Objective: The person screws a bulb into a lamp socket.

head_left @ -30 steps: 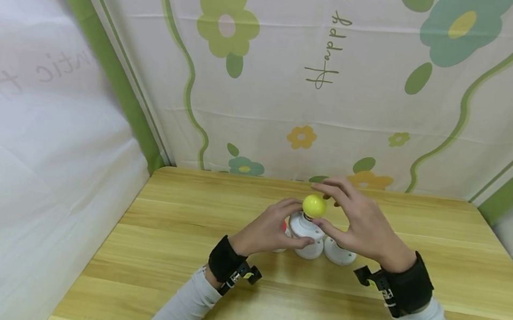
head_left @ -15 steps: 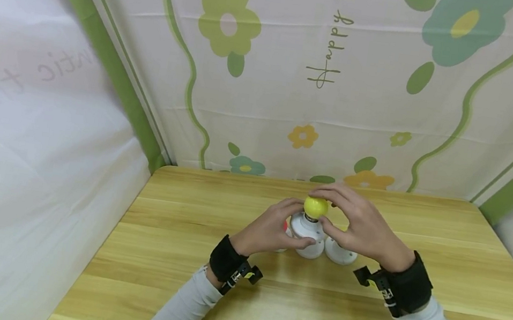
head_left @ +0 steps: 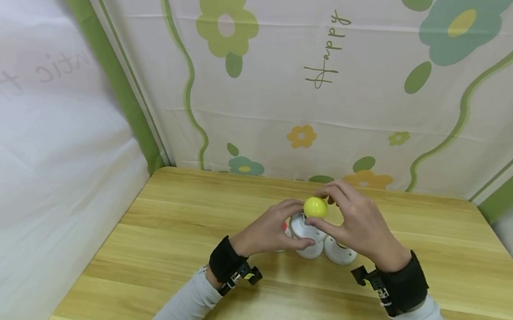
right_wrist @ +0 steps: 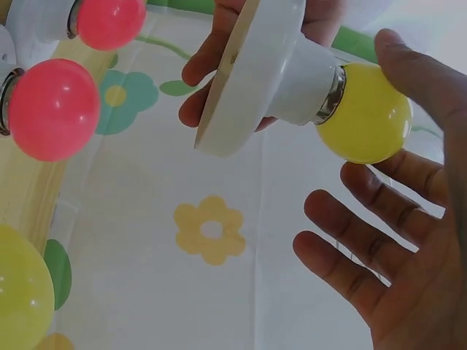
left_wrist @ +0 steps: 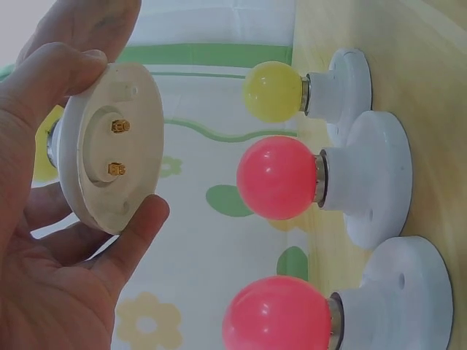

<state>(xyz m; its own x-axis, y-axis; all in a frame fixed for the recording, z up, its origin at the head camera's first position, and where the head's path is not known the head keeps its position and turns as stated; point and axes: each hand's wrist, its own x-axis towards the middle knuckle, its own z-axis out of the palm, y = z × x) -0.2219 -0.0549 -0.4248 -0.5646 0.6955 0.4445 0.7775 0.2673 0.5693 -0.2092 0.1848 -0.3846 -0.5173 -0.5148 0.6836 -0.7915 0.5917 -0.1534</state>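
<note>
Above the table, my left hand (head_left: 268,229) grips a white lamp holder (head_left: 299,224) by the edge of its round base. Two brass terminals (left_wrist: 117,168) show on its underside in the left wrist view. A yellow bulb (head_left: 315,208) sits in the socket, its metal collar (right_wrist: 334,95) at the mouth in the right wrist view. My right hand (head_left: 360,225) pinches this bulb between thumb and index finger, the other fingers spread below it in the right wrist view. In the head view the right thumb covers the bulb's neck.
Below the hands, several white lamp holders (head_left: 340,254) stand in a row on the wooden table (head_left: 294,316). They carry two red bulbs (left_wrist: 277,177) and a yellow bulb (left_wrist: 273,92). A flowered curtain (head_left: 267,75) hangs behind the table.
My right fingers have shifted round the yellow bulb, the thumb moving left across its neck. The metal thread seen half a second ago is now mostly covered. My left hand keeps its place.
</note>
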